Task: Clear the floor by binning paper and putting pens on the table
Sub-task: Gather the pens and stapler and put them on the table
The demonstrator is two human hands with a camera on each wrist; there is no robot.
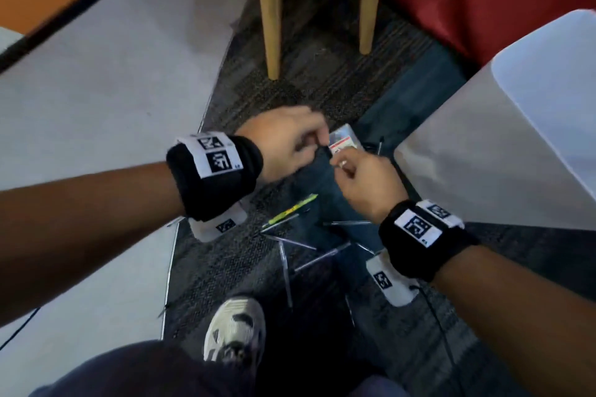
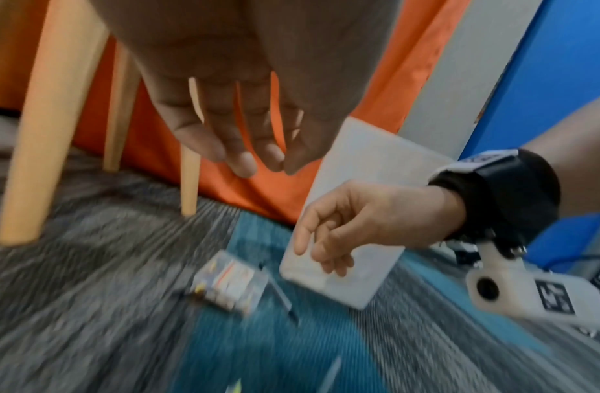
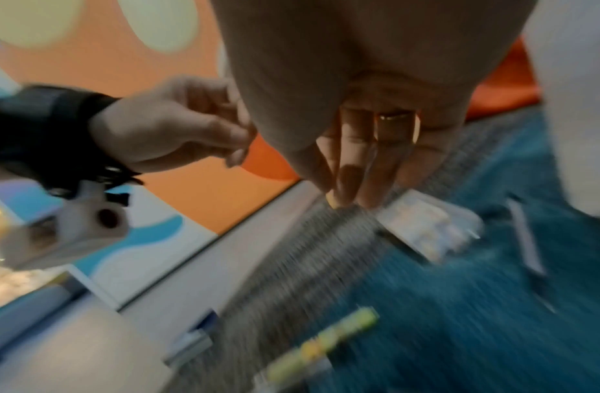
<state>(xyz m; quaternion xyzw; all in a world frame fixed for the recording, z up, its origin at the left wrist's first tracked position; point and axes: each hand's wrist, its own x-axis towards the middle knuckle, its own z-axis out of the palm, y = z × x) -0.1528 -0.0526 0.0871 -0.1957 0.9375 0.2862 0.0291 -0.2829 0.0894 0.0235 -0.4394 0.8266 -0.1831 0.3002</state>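
Several pens lie scattered on the carpet in the head view: a yellow-green pen (image 1: 293, 209) and clear pens (image 1: 322, 256) closer to me. A clear plastic pack (image 1: 345, 138) with a red-and-white label lies flat on the teal carpet. My left hand (image 1: 317, 142) hovers just left of it, fingers hanging relaxed and empty in the left wrist view (image 2: 255, 157). My right hand (image 1: 342, 164) hovers just in front of the pack, loosely curled, holding nothing (image 2: 325, 250). The wrist views are motion-blurred. No paper shows on the floor.
A white bin (image 1: 500, 138) stands right of the hands, with a thin dark pen (image 1: 380, 143) at its foot. Wooden chair legs (image 1: 269, 10) rise behind the pack. My shoe (image 1: 235, 329) is below the pens. A pale floor strip (image 1: 96, 106) runs left.
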